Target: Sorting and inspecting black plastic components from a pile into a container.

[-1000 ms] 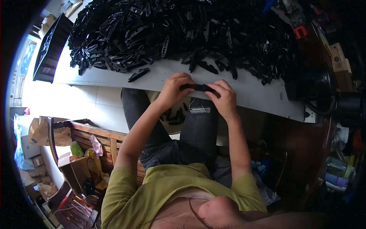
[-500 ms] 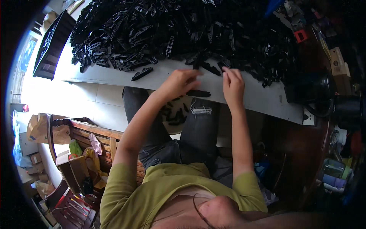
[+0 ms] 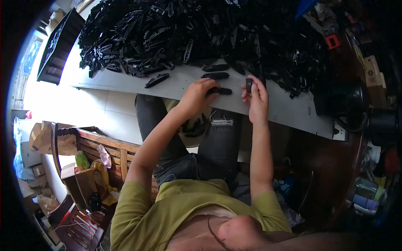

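At the front edge of the table, my left hand is closed on one end of a long black plastic part. Its fingertips are partly hidden behind the knuckles. My right hand, just to the right, pinches a small dark rectangular piece between thumb and fingers. Two similar long black parts, a nearer one and a farther one, lie beyond my left hand. Behind them a large heap of black plastic parts covers the back of the table.
A single black part lies left of my hands on the grey table. A black crate stands tilted at the left edge. Between my knees, a container below the table holds black parts. A wooden bench stands at left.
My left hand has come down and closed on the long black part near the table edge. My right hand has drawn back slightly from the heap, and a small dark piece now shows in it.
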Motion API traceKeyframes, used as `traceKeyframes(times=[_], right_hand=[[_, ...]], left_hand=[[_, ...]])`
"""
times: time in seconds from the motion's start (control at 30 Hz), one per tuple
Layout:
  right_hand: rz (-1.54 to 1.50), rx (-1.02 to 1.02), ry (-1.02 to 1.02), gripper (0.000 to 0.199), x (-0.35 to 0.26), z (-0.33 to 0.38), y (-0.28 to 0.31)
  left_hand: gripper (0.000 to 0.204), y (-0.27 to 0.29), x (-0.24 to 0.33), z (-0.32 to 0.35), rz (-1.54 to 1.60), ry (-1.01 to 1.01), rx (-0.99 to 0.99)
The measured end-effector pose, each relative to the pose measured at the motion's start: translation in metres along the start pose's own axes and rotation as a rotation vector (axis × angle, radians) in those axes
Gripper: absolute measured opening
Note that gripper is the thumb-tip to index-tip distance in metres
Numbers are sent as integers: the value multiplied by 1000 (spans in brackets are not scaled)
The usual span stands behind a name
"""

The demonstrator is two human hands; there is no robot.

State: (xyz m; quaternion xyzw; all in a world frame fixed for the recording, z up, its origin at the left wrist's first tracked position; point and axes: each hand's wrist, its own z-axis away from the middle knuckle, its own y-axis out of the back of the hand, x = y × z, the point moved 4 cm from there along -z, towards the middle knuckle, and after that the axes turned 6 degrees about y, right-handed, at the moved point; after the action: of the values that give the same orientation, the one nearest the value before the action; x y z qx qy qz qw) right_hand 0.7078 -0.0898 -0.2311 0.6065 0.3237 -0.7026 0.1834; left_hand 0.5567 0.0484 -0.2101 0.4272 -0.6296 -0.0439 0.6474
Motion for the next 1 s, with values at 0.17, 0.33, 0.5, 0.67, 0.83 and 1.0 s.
traceKeyframes(times=[0.17,0.33,0.5,0.67,0.83,1.0], right_hand=[[140,-266,-72,45,4,24,-26],[789,-304,356,37,-8,27,-35],[847,-397,341,38,-16,27,-35],[1044,-376,313,35,-22,29,-33],[1084,-411,533,30,-27,18,-26],[951,-335,617,29,-10,21,-30]], left_hand=[[26,2,-4,7,23,-155,56],[26,5,-9,3,103,-52,-12],[25,7,-10,1,107,-89,-30],[24,5,-14,-1,157,-63,-77],[25,7,-11,-5,143,-91,-114],[26,4,-14,-4,114,-142,-71]])
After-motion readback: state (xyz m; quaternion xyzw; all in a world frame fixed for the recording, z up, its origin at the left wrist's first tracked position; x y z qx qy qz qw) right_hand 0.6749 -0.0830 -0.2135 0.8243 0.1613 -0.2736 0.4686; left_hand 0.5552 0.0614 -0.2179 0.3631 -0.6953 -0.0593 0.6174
